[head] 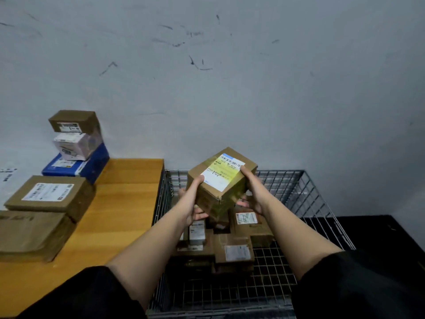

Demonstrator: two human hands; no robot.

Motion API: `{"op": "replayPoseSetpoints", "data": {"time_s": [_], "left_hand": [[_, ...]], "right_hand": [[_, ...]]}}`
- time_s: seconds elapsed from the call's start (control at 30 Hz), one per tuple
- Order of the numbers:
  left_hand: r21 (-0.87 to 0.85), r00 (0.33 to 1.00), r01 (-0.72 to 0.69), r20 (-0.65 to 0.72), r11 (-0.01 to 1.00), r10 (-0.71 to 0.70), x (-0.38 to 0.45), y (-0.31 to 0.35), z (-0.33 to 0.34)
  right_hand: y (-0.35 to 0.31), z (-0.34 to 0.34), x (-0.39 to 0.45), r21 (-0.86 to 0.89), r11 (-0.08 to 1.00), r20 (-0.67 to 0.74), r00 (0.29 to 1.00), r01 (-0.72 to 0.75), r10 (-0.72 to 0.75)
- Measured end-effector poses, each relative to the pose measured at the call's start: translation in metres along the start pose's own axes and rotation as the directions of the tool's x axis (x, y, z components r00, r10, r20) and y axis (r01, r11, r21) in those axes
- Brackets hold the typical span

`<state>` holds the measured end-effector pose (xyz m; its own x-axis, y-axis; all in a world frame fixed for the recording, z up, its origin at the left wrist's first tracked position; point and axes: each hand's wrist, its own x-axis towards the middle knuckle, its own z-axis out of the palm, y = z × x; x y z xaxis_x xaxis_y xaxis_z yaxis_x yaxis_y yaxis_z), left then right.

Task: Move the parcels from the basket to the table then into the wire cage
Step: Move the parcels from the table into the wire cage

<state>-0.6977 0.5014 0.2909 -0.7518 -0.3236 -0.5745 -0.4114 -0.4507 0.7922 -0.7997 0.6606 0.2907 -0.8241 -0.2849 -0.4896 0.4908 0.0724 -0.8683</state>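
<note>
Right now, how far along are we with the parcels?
Several parcels already lie in the wire cage. In hand: a brown box, gripped by the left hand and right hand above the cage. Left: the stacked parcels on the table.

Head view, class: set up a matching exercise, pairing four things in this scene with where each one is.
Things:
1. box with yellow label
2. blue box
3. wire cage
4. small brown box

Places:
A. top of the stack on the table
B. held in both hands
C. right of the table
D. bottom of the stack

Pairs: 1-B, 2-D, 3-C, 4-A
</note>
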Motion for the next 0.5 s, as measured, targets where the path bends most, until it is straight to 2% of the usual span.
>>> {"op": "replayPoseSetpoints", "data": {"time_s": [0.17, 0.3, 0.5], "left_hand": [[-0.108, 0.997, 0.075, 0.012, 0.991, -0.074, 0.007, -0.023, 0.040], [-0.124, 0.991, 0.127, 0.060, 0.984, -0.121, 0.024, -0.036, 0.047], [0.110, 0.962, 0.207, 0.156, 0.972, -0.222, 0.038, -0.040, 0.038]], "right_hand": [[0.021, -0.014, 0.002, 0.102, 0.992, -0.021, 0.997, -0.075, 0.078], [0.034, -0.019, 0.002, 0.075, 0.993, -0.031, 0.995, -0.087, 0.090], [0.038, -0.034, 0.008, 0.036, 0.998, -0.112, 0.992, -0.052, 0.056]]}}
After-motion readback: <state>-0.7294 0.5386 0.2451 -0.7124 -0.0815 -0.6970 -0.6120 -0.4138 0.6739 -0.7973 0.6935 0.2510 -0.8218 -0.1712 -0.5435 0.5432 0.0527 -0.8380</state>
